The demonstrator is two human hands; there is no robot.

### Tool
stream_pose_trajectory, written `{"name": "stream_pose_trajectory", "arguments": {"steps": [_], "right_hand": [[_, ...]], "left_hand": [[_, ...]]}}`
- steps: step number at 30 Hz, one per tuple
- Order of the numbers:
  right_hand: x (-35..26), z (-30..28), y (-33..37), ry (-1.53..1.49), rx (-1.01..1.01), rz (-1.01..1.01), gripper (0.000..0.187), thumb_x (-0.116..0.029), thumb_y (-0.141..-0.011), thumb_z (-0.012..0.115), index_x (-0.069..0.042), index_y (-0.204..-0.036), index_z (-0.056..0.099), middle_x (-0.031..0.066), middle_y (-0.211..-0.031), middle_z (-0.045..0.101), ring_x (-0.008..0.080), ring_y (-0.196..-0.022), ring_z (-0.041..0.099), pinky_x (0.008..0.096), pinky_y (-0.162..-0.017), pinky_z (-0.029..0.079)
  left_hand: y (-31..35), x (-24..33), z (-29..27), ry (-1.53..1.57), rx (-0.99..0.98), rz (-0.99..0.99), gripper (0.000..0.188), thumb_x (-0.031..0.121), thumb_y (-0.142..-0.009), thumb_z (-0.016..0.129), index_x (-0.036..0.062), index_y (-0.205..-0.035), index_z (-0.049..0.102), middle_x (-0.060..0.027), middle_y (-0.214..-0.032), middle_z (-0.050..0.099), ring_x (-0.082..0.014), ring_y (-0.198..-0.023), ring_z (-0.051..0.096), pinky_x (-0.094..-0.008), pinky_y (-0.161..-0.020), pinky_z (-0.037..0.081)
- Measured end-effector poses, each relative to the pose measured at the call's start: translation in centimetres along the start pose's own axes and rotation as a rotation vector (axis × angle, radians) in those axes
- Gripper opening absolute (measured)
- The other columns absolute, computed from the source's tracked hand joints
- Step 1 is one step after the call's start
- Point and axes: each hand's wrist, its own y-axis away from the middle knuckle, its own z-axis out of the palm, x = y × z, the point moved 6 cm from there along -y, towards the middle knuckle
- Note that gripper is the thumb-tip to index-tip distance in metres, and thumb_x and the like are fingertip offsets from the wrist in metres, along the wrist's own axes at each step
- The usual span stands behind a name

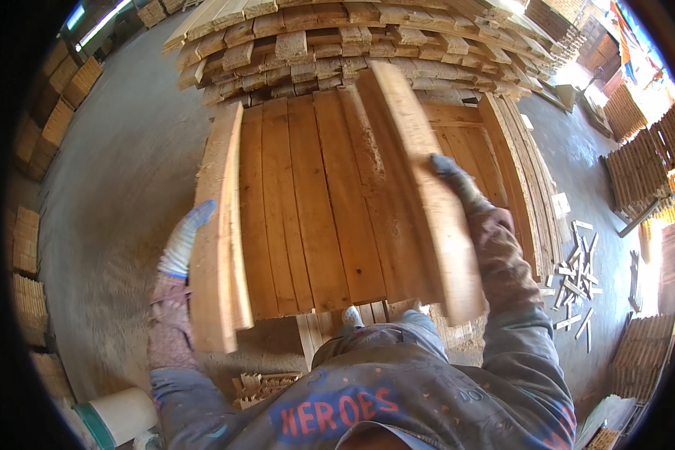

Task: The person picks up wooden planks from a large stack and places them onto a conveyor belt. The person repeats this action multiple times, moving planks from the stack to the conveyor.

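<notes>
My left hand [189,238], in a light glove with bluish fingertips, grips the outer edge of upright wooden boards [219,247] at the left side of the stack. On the right, my gloved right hand [459,180] is closed on the outer side of a long board [427,172] tilted up on its edge; its near end is smeared by motion. Between them lies a row of flat brown planks [307,202], side by side. My thumbs and the undersides of the gripped boards are hidden.
A tall pile of rough boards [337,52] stands just beyond. More boards [514,165] lie along the right side. Short wood offcuts [577,274] are scattered on the floor at right. A white cylinder with a green band [116,416] is at lower left.
</notes>
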Motion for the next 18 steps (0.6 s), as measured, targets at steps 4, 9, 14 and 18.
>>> {"name": "stream_pose_trajectory", "arguments": {"steps": [4, 9, 14, 18], "right_hand": [[0.4, 3.5, -0.4, -0.245, -0.135, -0.01, 0.077, -0.049, -0.083, 0.082, -0.008, -0.143, 0.055, 0.0067, -0.128, 0.066, 0.0153, -0.111, 0.063, 0.0321, -0.097, 0.052], [0.4, 6.8, -2.0, -0.332, -0.131, 0.023, 0.057, -0.043, -0.084, 0.081, -0.008, -0.127, 0.066, 0.0058, -0.113, 0.073, 0.0185, -0.097, 0.07, 0.034, -0.086, 0.058], [1.0, 1.6, 1.0, -0.532, -0.204, -0.117, 0.062, -0.04, -0.083, 0.081, -0.011, -0.135, 0.062, 0.0042, -0.118, 0.071, 0.0146, -0.105, 0.065, 0.0334, -0.095, 0.053], [-7.4, -5.6, 14.9, -0.362, -0.031, -0.21, 0.043, -0.035, -0.087, 0.079, -0.009, -0.12, 0.067, 0.003, -0.104, 0.069, 0.0162, -0.097, 0.064, 0.031, -0.093, 0.053]], "left_hand": [[-9.3, -4.8, -2.2, -0.206, -0.041, 0.349, 0.056, 0.041, -0.096, 0.068, 0.0025, -0.135, 0.06, -0.0015, -0.121, 0.066, -0.0143, -0.115, 0.06, -0.0308, -0.104, 0.047], [-14.2, -8.6, -10.1, 0.043, -0.064, 0.314, 0.042, 0.036, -0.094, 0.07, 0.0055, -0.123, 0.065, -0.0034, -0.115, 0.066, -0.0163, -0.111, 0.062, -0.0342, -0.102, 0.049], [-0.3, -1.6, 5.9, 0.028, 0.102, 0.274, 0.065, 0.054, -0.082, 0.076, 0.0094, -0.126, 0.06, -0.0054, -0.107, 0.065, -0.0199, -0.098, 0.066, -0.0381, -0.089, 0.057], [-0.5, -2.1, 0.3, 0.046, -0.143, 0.36, 0.046, 0.034, -0.093, 0.071, 0.0066, -0.129, 0.062, -0.0055, -0.117, 0.064, -0.0178, -0.109, 0.064, -0.0356, -0.099, 0.053]]}}
